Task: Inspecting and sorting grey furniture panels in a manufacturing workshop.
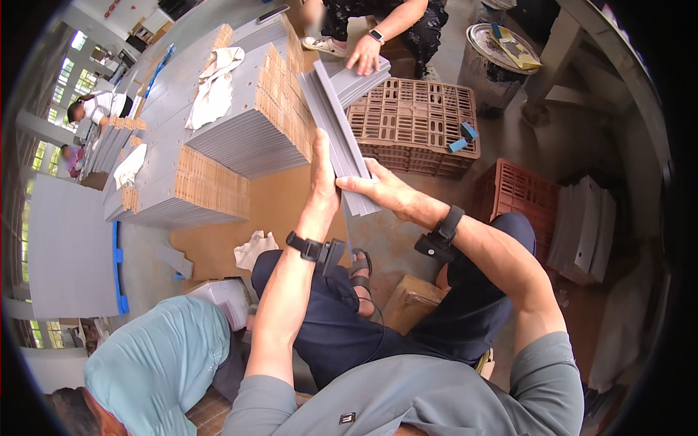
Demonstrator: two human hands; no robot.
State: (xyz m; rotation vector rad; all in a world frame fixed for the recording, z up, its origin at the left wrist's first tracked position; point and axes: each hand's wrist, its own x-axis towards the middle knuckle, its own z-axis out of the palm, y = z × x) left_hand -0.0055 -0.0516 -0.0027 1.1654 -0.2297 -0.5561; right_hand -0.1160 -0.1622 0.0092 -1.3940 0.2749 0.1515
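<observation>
I see both hands gripping a long bundle of thin grey plastic strips (338,131). My left hand (323,178) clasps its left edge. My right hand (382,190) clamps the near end, and the long axis runs away up-left.

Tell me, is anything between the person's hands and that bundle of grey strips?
Nothing visible. The left hand grips the bundle of grey strips from its left side and the right hand clasps its lower end, both directly on it.

Left hand (323,173) raised, grip closed; right hand (382,190) fingers extended flat, clasping.
</observation>
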